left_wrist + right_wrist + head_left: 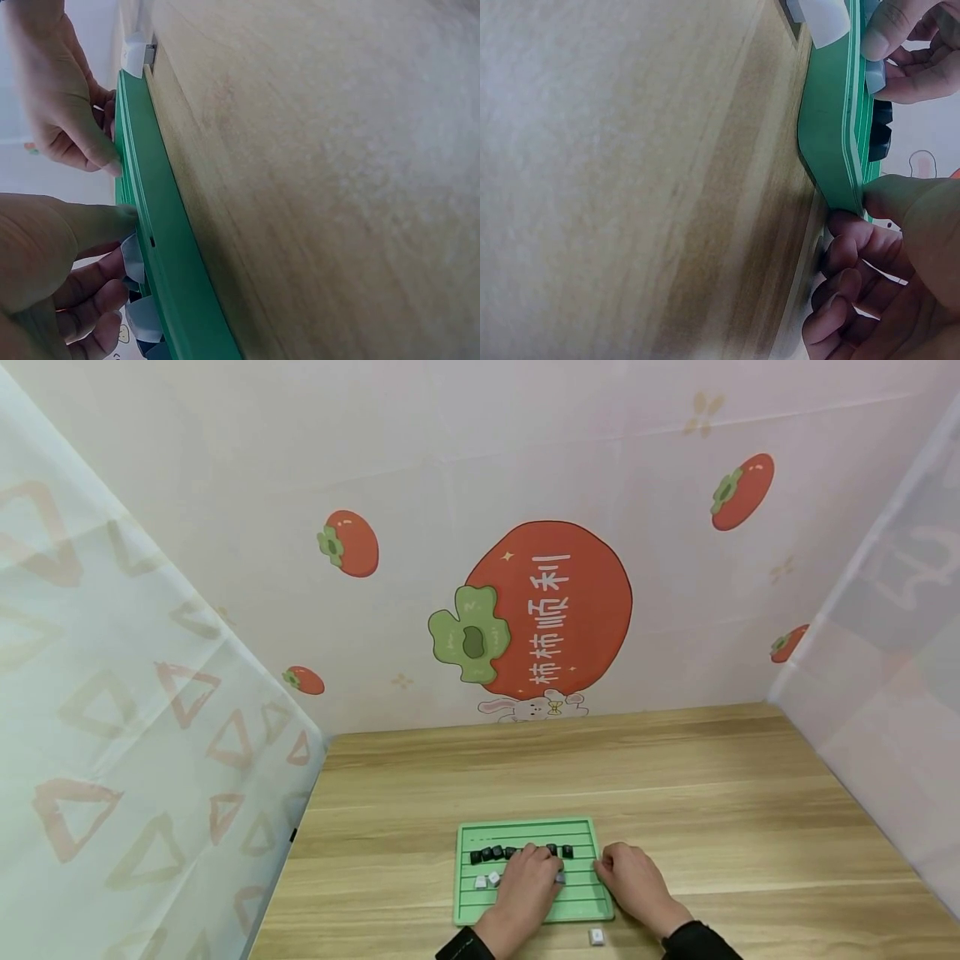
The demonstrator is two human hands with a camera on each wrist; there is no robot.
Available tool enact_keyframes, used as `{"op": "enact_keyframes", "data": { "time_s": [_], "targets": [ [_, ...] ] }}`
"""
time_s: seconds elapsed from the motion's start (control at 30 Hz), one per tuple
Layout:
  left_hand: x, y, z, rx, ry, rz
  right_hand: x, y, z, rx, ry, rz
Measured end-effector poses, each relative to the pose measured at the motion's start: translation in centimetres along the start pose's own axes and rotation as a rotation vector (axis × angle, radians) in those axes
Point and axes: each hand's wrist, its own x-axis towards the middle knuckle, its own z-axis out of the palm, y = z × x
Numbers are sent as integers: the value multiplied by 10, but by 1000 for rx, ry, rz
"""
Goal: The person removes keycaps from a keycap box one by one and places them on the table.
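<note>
A green ridged tray (532, 914) lies on the table with a row of black keycaps (497, 852) and, nearer the person, white keycaps (481, 882). My left hand (527, 881) reaches over its middle, hiding part of both rows. In the right wrist view, that hand's thumb and fingers pinch a pale keycap (875, 76) low over the ridges. My right hand (636, 883) grips the tray's right edge, thumb on the rim and curled forefinger against the side below, as the right wrist view shows.
One loose white keycap (596, 937) lies on the wooden table (390, 802) just in front of the tray's near right corner. A printed cloth backdrop (405, 635) rises behind the table, with cloth panels (172, 718) at both sides.
</note>
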Motion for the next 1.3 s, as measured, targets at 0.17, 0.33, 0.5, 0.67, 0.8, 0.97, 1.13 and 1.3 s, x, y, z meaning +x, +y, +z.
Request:
{"op": "enact_keyframes", "data": {
  "time_s": [0.17,0.33,0.5,0.67,0.8,0.97,1.13,1.3],
  "targets": [
    [0,0,-1,7,1,0,0,0,0,-1,0,-5],
    [1,1,0,7,4,1,-1,-1,-1,16,-7,-4],
    [2,1,2,15,9,1,-1,-1,-1,22,-10,-5],
    [4,1,0,1,16,-6,0,-2,-2,27,-12,-4],
    [4,1,-2,-14,26,-12,0,-1,-1,21,-18,6],
    [3,2,-2,-23,42,-15,-1,-1,-1,14,-21,7],
    [2,3,-6,-29,57,-7,-1,-1,-1,20,-12,3],
    [1,2,-11,-41,78,7,-1,-1,-1,23,-10,1]
  ]
}}
